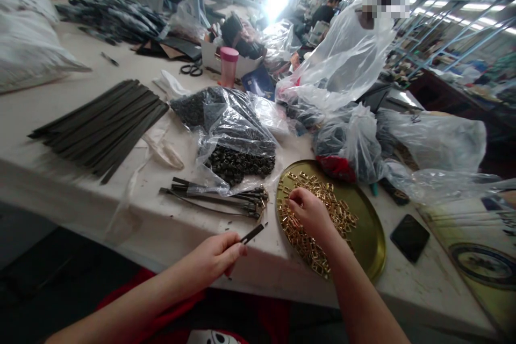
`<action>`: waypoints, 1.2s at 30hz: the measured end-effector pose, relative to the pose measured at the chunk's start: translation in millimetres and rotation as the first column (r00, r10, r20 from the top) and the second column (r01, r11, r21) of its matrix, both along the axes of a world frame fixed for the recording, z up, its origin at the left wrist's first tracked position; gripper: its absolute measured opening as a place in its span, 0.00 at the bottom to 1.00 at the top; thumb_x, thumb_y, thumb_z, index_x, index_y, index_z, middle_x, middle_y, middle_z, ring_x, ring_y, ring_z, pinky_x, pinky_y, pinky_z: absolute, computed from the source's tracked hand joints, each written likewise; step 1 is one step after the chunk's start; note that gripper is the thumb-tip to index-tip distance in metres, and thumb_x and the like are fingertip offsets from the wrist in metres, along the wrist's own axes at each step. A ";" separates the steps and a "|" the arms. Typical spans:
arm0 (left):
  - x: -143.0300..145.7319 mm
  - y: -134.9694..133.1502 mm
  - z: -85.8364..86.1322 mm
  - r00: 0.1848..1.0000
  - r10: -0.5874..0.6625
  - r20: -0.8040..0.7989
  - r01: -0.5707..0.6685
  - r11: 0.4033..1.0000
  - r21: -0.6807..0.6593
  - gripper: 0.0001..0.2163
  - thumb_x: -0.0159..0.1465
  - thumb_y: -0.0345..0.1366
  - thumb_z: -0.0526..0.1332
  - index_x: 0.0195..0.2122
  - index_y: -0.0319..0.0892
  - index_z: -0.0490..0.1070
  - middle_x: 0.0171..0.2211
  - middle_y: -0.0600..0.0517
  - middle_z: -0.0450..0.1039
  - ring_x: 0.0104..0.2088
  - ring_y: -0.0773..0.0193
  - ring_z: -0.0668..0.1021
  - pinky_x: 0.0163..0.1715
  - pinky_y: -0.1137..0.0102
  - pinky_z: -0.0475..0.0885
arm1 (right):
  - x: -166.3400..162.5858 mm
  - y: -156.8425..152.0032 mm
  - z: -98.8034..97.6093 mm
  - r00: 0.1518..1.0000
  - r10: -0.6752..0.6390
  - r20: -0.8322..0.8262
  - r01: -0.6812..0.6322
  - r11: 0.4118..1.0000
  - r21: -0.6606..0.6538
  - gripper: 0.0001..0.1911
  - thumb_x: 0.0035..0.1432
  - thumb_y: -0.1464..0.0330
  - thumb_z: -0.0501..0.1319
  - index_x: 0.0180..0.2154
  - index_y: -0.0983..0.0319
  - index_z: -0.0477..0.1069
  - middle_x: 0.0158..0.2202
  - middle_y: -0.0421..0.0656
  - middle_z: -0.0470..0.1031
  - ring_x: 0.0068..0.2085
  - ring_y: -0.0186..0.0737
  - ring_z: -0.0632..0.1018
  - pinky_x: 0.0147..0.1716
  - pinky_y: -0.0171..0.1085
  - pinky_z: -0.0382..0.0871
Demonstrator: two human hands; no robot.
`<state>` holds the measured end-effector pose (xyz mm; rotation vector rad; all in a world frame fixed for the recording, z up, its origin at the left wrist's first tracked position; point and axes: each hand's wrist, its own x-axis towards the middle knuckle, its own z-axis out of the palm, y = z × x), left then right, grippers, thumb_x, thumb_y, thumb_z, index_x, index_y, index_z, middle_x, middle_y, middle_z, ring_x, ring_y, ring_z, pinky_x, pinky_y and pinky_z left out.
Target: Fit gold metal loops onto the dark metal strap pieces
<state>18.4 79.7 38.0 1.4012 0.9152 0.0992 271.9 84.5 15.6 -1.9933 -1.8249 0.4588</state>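
Note:
My left hand [226, 253] pinches a short dark strap [253, 233], its end pointing up and right near the table's front edge. My right hand [310, 209] is over the round gold-coloured tray [371, 236], thumb and fingers pressed together among small gold buckles [338, 209]. Whatever sits between those fingertips is hidden. Left of the tray lies a small bunch of dark straps [217, 201] with metal pieces at their right ends. Behind it, a clear plastic bag [237, 134] spills small black pieces [237, 164].
A wide stack of dark strips [105, 123] lies on the left. A black phone [410, 237] rests right of the tray. Farther back are a pink-lidded bottle [228, 67], scissors [191, 69] and bulging plastic bags [350, 140]. Another person [368, 16] is in the background.

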 end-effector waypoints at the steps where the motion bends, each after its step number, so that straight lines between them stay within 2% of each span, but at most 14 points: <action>1: 0.7 0.0 4.9 1.000 0.023 0.013 -0.023 0.999 0.025 0.12 0.60 0.44 0.49 0.26 0.41 0.60 0.18 0.60 0.58 0.20 0.72 0.61 0.20 0.77 0.57 | -9.6 -8.7 6.9 0.994 -0.003 -0.109 0.005 1.000 0.024 0.04 0.54 0.68 0.56 0.27 0.60 0.64 0.25 0.39 0.68 0.26 0.35 0.68 0.27 0.34 0.60; 3: 2.4 -1.2 14.4 0.997 0.063 0.047 -0.065 0.997 0.034 0.13 0.59 0.45 0.50 0.24 0.41 0.59 0.17 0.60 0.57 0.19 0.72 0.61 0.20 0.77 0.56 | -33.1 -28.0 19.9 0.942 0.050 -0.333 -0.030 0.997 0.066 0.04 0.54 0.67 0.56 0.28 0.60 0.65 0.24 0.38 0.67 0.25 0.35 0.68 0.25 0.33 0.61; 5: 3.7 -4.6 21.2 0.991 0.086 0.105 -0.080 0.995 -0.061 0.13 0.59 0.46 0.51 0.27 0.40 0.60 0.17 0.60 0.57 0.17 0.73 0.58 0.17 0.77 0.53 | -57.6 -47.1 29.3 0.911 0.148 -0.385 -0.093 0.983 0.156 0.02 0.53 0.70 0.57 0.28 0.59 0.66 0.26 0.39 0.68 0.28 0.36 0.70 0.28 0.34 0.64; 9: 1.5 -16.3 22.4 0.958 0.164 0.235 -0.080 0.940 -0.332 0.13 0.59 0.47 0.52 0.32 0.41 0.59 0.16 0.62 0.53 0.15 0.75 0.53 0.13 0.77 0.45 | -92.5 -75.2 33.1 0.913 0.265 -0.310 -0.164 0.934 0.317 0.06 0.54 0.73 0.55 0.32 0.57 0.68 0.35 0.43 0.70 0.37 0.39 0.72 0.37 0.37 0.67; 17: -5.0 -35.0 19.2 0.932 0.263 0.250 -0.129 0.884 -0.449 0.11 0.56 0.43 0.57 0.29 0.40 0.60 0.15 0.63 0.51 0.13 0.77 0.51 0.12 0.78 0.42 | -112.6 -98.1 21.2 0.934 0.230 -0.273 -0.107 0.910 0.401 0.10 0.56 0.75 0.53 0.38 0.58 0.69 0.37 0.44 0.71 0.39 0.39 0.74 0.39 0.37 0.70; 22: -1.4 -40.8 16.9 0.921 0.312 0.232 -0.144 0.828 -0.542 0.09 0.55 0.39 0.56 0.23 0.41 0.58 0.13 0.63 0.52 0.12 0.77 0.51 0.10 0.77 0.42 | -115.5 -105.9 8.5 0.967 0.226 -0.121 -0.129 0.837 0.532 0.14 0.56 0.76 0.52 0.43 0.59 0.69 0.39 0.46 0.73 0.41 0.39 0.75 0.40 0.38 0.71; 25: 1.0 -43.4 13.8 0.922 0.319 0.219 -0.139 0.801 -0.582 0.10 0.55 0.39 0.55 0.22 0.41 0.56 0.13 0.63 0.52 0.11 0.77 0.50 0.11 0.77 0.42 | -115.5 -108.8 -0.8 0.975 0.213 -0.067 -0.142 0.820 0.555 0.17 0.56 0.76 0.53 0.47 0.58 0.68 0.41 0.47 0.73 0.42 0.40 0.75 0.41 0.38 0.72; 27: 2.6 -44.2 12.9 0.920 0.323 0.223 -0.143 0.804 -0.577 0.10 0.55 0.38 0.56 0.23 0.42 0.56 0.13 0.63 0.52 0.12 0.77 0.50 0.11 0.77 0.42 | -115.7 -109.9 -3.7 0.966 0.229 -0.117 -0.131 0.830 0.543 0.19 0.56 0.77 0.52 0.48 0.57 0.66 0.43 0.47 0.73 0.44 0.40 0.74 0.42 0.39 0.71; 30: 4.6 -42.4 13.4 0.915 0.340 0.219 -0.207 0.859 -0.469 0.09 0.56 0.40 0.56 0.26 0.41 0.59 0.14 0.63 0.52 0.13 0.77 0.51 0.11 0.78 0.43 | -115.8 -110.3 -0.4 0.905 0.187 -0.382 0.001 0.897 0.441 0.20 0.57 0.76 0.51 0.51 0.57 0.63 0.46 0.47 0.71 0.46 0.40 0.73 0.44 0.41 0.68; 33: 5.2 -38.4 14.4 0.928 0.338 0.158 -0.276 0.907 -0.319 0.10 0.57 0.42 0.56 0.31 0.40 0.62 0.15 0.63 0.52 0.14 0.76 0.53 0.12 0.78 0.45 | -115.1 -108.7 7.6 0.711 0.016 -0.703 0.129 0.980 0.153 0.13 0.58 0.70 0.51 0.45 0.59 0.67 0.40 0.45 0.73 0.38 0.38 0.75 0.38 0.38 0.70; 36: 5.2 -35.1 13.6 0.940 0.321 0.113 -0.291 0.930 -0.226 0.11 0.58 0.43 0.54 0.31 0.40 0.62 0.15 0.62 0.53 0.15 0.75 0.55 0.13 0.78 0.48 | -114.8 -105.0 11.3 0.483 -0.135 -0.865 0.125 0.988 -0.085 0.09 0.56 0.64 0.56 0.37 0.60 0.70 0.31 0.41 0.74 0.31 0.35 0.74 0.33 0.35 0.69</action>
